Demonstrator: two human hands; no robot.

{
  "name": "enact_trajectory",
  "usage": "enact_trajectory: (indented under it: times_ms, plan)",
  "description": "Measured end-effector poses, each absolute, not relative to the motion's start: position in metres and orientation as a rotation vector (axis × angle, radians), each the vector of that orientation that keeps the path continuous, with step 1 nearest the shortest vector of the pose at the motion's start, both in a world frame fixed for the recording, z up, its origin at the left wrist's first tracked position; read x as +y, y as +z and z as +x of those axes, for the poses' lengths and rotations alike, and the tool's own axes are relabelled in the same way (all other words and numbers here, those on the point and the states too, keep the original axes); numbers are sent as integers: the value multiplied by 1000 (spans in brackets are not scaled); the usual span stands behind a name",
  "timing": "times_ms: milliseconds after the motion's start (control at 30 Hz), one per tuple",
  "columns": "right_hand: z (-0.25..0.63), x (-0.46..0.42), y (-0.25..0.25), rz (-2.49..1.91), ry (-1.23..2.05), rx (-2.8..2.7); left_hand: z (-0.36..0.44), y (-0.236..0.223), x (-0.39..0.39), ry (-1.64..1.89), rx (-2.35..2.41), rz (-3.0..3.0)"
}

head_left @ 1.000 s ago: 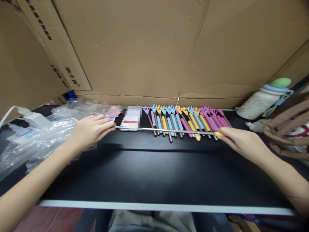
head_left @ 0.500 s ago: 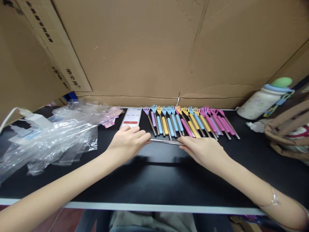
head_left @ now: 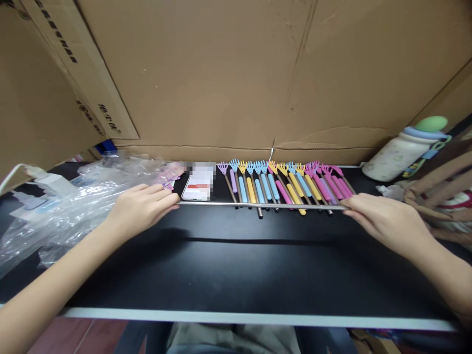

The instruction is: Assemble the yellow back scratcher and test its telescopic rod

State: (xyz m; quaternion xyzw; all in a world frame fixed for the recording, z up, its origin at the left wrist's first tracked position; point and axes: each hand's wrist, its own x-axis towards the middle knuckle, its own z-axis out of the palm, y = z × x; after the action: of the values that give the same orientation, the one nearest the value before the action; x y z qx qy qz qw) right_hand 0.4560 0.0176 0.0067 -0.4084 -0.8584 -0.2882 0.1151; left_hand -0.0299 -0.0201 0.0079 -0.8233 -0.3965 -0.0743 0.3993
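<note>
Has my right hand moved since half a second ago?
Yes. The right hand has swung out to the right, from the middle of the back scratcher row to its pink end, stretching the metal rod.

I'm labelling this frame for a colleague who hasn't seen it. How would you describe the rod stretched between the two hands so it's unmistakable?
On the black table, a row of colourful scratchers lies before the cardboard wall. Across their near ends runs the thin metal rod, left hand at one end, right hand at the other. It alone lies crosswise, fully extended.
</note>
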Motion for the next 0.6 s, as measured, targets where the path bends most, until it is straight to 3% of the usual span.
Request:
enact_trajectory:
  times_ms: [400, 600]
  plan:
    - [447, 24, 3, -1282, -649, -2555, -27, 2, -9, -242, -1173, -2141]
    - [390, 5, 10, -1107, -622, -2573, 18, 5, -20, -338, -1078, -2243]
